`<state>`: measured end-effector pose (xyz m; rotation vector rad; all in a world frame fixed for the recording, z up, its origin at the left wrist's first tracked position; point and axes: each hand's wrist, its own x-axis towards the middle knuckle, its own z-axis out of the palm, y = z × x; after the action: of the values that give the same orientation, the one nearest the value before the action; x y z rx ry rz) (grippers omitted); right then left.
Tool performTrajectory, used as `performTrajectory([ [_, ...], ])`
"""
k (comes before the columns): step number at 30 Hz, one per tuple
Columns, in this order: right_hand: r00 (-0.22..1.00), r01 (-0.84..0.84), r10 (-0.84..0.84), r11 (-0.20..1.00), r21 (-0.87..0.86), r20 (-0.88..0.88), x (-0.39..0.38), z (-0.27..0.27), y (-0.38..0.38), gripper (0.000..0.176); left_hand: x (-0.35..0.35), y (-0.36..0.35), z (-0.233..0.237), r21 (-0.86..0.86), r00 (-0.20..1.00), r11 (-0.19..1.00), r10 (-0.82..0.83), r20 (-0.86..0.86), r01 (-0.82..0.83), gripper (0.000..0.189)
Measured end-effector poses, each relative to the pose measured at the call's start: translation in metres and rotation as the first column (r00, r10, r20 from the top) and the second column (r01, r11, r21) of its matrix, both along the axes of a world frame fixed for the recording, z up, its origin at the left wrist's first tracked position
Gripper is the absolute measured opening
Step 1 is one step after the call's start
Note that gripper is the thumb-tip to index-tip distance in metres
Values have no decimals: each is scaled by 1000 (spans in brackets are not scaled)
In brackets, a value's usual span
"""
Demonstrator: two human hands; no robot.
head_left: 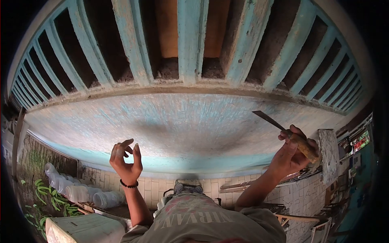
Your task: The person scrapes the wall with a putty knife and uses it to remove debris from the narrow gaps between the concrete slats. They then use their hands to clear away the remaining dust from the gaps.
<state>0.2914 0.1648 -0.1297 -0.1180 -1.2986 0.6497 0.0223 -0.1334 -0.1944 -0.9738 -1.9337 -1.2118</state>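
My right hand (pixel 295 153) is wrapped round the wooden handle of a knife-like scraper (pixel 268 119), whose dark, narrow blade points up and left in front of the wall. My left hand (pixel 126 159), with a dark bead bracelet (pixel 129 184) at the wrist, is raised with its fingers curled but apart, holding nothing. Before both hands stretches a wall (pixel 182 121) with patchy, worn blue and whitish paint. Above it stand vertical bars (pixel 189 44) with flaking turquoise paint on a ledge.
Clear plastic containers (pixel 79 193), green plants (pixel 50 196) and a pale box-like object (pixel 87 229) are at the lower left. Tiled floor (pixel 152 188) lies below. A worn board (pixel 329 156) stands upright beside my right hand, with wooden pieces (pixel 302 218) lower right.
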Motion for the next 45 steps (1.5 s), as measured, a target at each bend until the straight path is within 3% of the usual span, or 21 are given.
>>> performTrajectory([
  [8,995,-56,55,998,-14,-81,2,-15,-1,38,1,-5,-7,37,992,999,30,124,-35,8],
  [16,995,16,-18,1000,-23,-102,3,-31,1,36,-7,1,-12,-61,991,998,12,130,-5,37],
  [26,989,101,-108,992,-76,-102,13,-53,2,33,1,14,-17,-28,978,998,-57,198,64,23],
  [33,978,147,-157,986,-77,-139,18,-42,-6,31,4,18,-3,28,991,996,-85,107,82,8],
  [45,978,128,-135,990,-51,-159,9,-36,-9,35,-2,17,-4,50,982,991,-131,133,126,20],
])
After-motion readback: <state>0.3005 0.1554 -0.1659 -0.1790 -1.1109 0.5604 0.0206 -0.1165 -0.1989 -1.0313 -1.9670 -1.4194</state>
